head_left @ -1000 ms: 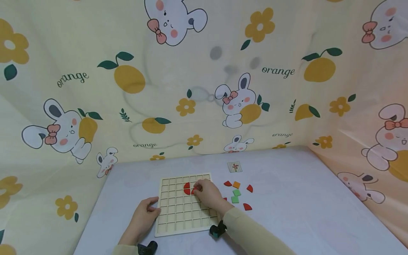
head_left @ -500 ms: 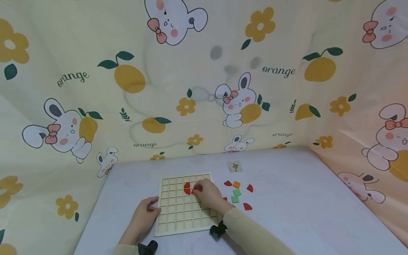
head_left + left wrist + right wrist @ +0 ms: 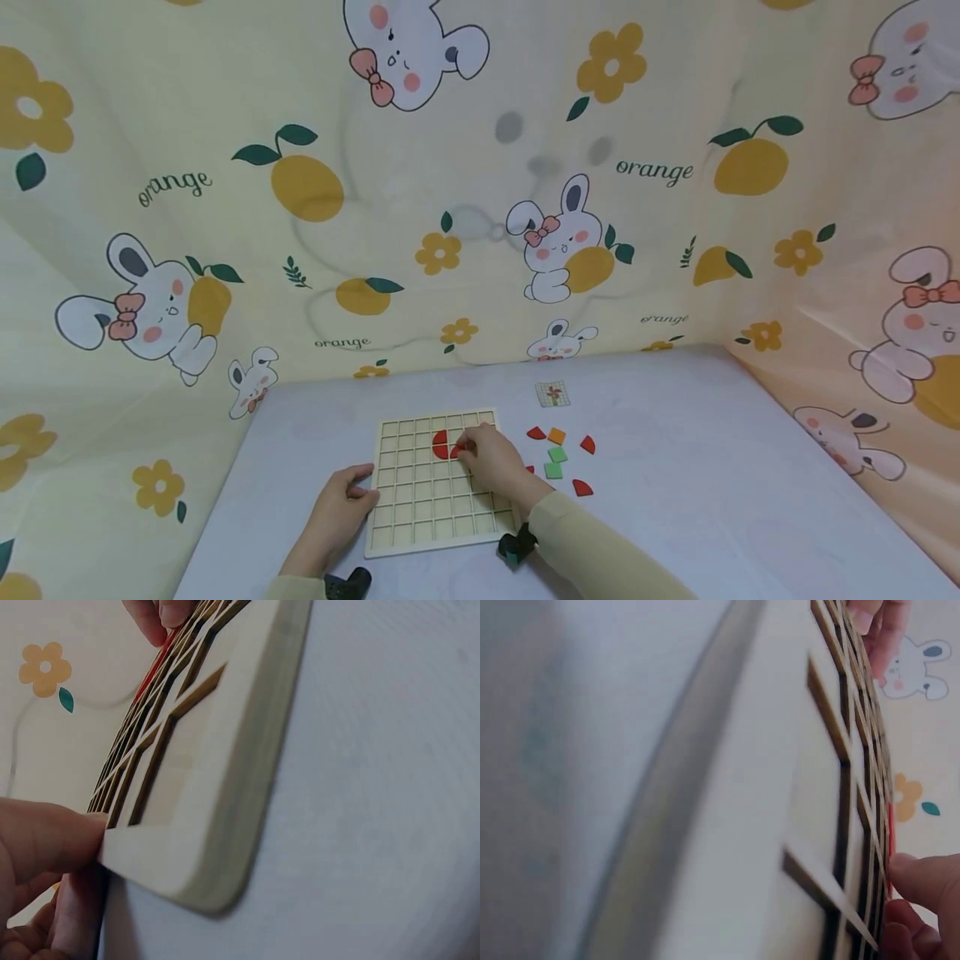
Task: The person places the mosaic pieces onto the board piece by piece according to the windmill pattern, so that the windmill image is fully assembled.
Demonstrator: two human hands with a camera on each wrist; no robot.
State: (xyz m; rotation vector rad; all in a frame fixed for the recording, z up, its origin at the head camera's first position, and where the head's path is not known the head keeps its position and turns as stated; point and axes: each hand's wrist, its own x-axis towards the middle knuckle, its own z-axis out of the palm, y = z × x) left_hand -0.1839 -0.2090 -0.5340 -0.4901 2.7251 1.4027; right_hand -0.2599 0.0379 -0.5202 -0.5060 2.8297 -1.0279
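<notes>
Pale counter (image 3: 712, 492), wide room toward its right edge, gridded board (image 3: 420, 508) nearer the left edge, left hand (image 3: 337, 510) with relaxed fingers touching the board's left rim, right hand (image 3: 491, 460) pinching a red piece (image 3: 454, 452) on it

Soft, fairly even light fills the head view, the printed curtain (image 3: 480, 275) warmer at right. Both wrist views are dimmer; in the right one, the board (image 3: 754, 787) blurs along its near edge.
</notes>
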